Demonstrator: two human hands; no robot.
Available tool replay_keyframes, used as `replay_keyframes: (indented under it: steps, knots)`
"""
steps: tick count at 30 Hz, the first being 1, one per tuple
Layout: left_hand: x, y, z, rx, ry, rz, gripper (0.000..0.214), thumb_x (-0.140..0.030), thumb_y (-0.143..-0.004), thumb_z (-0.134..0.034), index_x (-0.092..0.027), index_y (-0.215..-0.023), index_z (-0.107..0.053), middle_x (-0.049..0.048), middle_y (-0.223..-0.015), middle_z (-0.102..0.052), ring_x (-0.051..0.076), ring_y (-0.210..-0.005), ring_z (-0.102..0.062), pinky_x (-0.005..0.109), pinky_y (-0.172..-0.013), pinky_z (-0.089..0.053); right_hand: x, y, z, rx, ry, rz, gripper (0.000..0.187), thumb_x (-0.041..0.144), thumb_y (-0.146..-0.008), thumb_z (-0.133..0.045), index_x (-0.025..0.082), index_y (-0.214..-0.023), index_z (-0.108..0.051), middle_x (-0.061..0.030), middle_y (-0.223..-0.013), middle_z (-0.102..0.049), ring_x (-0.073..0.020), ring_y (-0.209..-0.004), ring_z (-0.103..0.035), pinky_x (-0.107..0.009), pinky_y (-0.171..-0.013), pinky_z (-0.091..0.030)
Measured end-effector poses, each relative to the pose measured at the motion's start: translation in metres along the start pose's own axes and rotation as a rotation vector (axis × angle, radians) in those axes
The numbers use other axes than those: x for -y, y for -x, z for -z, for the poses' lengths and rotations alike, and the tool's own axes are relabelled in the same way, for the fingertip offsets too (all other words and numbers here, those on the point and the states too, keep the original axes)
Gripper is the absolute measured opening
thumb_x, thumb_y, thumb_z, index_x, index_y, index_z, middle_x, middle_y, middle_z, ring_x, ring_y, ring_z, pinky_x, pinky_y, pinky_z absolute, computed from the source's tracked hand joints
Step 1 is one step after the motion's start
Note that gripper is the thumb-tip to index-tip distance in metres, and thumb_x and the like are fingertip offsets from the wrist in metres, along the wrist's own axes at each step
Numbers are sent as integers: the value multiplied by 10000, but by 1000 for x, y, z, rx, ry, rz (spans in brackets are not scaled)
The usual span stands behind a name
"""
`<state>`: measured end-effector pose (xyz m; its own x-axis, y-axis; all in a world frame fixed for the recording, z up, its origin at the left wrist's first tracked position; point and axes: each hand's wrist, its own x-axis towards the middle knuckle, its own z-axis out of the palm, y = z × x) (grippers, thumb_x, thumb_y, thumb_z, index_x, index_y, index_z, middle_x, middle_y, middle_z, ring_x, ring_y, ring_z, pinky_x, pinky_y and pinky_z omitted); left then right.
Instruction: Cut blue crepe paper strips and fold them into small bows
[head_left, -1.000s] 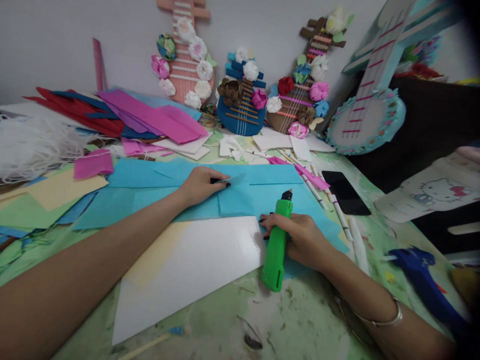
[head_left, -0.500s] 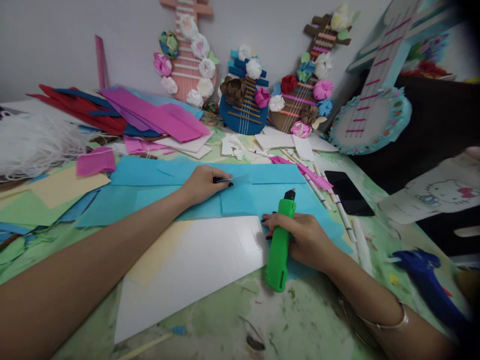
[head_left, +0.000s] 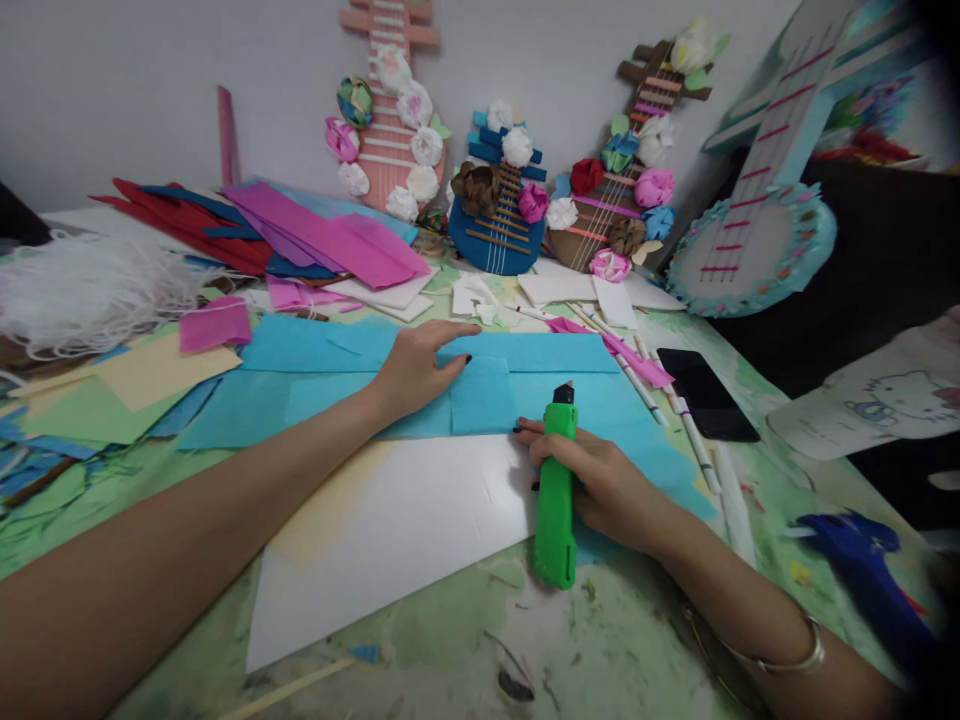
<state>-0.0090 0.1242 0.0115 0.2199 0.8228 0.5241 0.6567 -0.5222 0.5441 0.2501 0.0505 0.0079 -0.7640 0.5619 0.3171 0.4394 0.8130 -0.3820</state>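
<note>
On the left hand (head_left: 415, 370) and the right hand (head_left: 600, 480), the visible fingernails (head_left: 469, 358) are coated in a dark, nearly black polish. The right forearm (head_left: 712, 570) is encircled, above the wrist, by slim, rounded metal jewellery (head_left: 808, 660), silvery and shiny where it is seen broadest and tinted gold along a thinner curve; whether one bangle or two are worn cannot be told. Both forearms are bared.

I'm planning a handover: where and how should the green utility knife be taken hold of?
Likely the green utility knife by its bare lower handle, from the near side: that end sticks out past the right hand, toward the wearer, while the dark blade end points away across the blue paper.
</note>
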Motion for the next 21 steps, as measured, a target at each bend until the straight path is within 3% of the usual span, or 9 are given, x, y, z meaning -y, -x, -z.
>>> replay_keyframes:
  steps: [3, 6, 9, 13, 15, 21]
  knots:
    - [-18, -4, 11, -3, -15, -14, 237, -201, -759, -545, -169, -941, -694, 50, -968, -728, 193, -916, -651, 284, -774, -492, -1, -1, 0, 26, -5, -10, 303, -2, -840, -397, 208, -1048, -467, -158, -1221, -628, -239, -1275, -512, -413, -952, -513]
    - [-33, -7, 22, 172, -37, 105, 101, -200, -728, -567, -173, -785, -645, 14, -745, -688, 151, -697, -619, 248, -631, -442, -2, -1, -1, 41, -23, -18, 291, 0, -856, -391, 212, -1043, -461, -145, -1197, -637, -226, -1286, -501, -408, -973, -502]
    - [-38, 0, 32, 269, -55, 180, 64, -227, -688, -614, -181, -710, -576, -12, -615, -618, 140, -575, -563, 241, -546, -383, -3, 0, -3, 47, -34, -37, 287, 12, -866, -406, 212, -1063, -462, -144, -1210, -625, -236, -1304, -479, -416, -982, -497]
    - [-36, 22, 34, 350, -27, 246, 124, -289, -687, -614, -197, -688, -529, -18, -598, -610, 140, -544, -544, 240, -519, -368, -5, 1, -4, 38, -59, -40, 318, 0, -856, -415, 214, -1085, -466, -142, -1225, -611, -240, -1311, -470, -414, -976, -500]
    - [-34, 33, 29, 368, 70, 349, 137, -315, -696, -600, -201, -721, -527, -14, -620, -630, 147, -575, -560, 245, -538, -383, -5, 1, -4, 34, -75, -38, 326, -1, -854, -411, 212, -1095, -464, -149, -1231, -605, -242, -1307, -476, -418, -970, -502]
    - [-31, 51, 14, 292, 266, 503, 181, -336, -735, -569, -210, -858, -530, -13, -681, -684, 145, -566, -555, 249, -514, -377, -4, 2, -3, 39, -105, -66, 319, 8, -866, -408, 228, -1087, -473, -136, -1253, -599, -220, -1308, -475, -405, -983, -496]
